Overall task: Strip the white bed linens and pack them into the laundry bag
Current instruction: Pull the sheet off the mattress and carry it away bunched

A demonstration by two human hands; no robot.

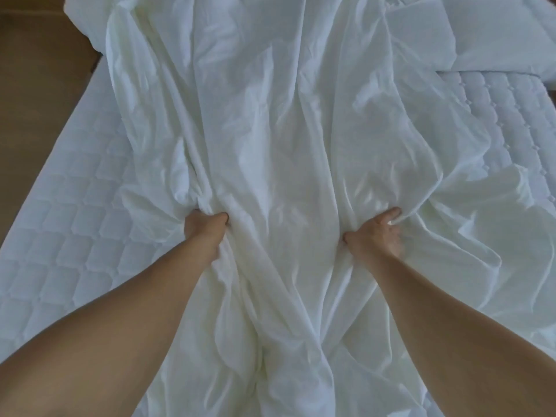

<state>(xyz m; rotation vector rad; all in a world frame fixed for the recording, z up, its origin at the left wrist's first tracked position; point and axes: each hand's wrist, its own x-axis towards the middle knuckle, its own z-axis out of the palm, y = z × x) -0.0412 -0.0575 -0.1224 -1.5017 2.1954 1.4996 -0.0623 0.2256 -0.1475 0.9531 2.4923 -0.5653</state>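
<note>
A loose, wrinkled white sheet (279,139) lies bunched lengthwise down the middle of the bed, pulled off the quilted mattress (69,224). My left hand (206,227) grips a fold of the sheet, its fingers curled into the cloth. My right hand (376,233) grips another gathered fold a little to the right, with the index finger stretched forward over the fabric. Creases fan out from both hands. A white pillow (496,34) lies at the far right corner. No laundry bag is in view.
The bare quilted mattress shows on the left and again at the right (508,115). A brown floor (36,70) runs along the left side of the bed. More white bedding is heaped at the far end (90,16).
</note>
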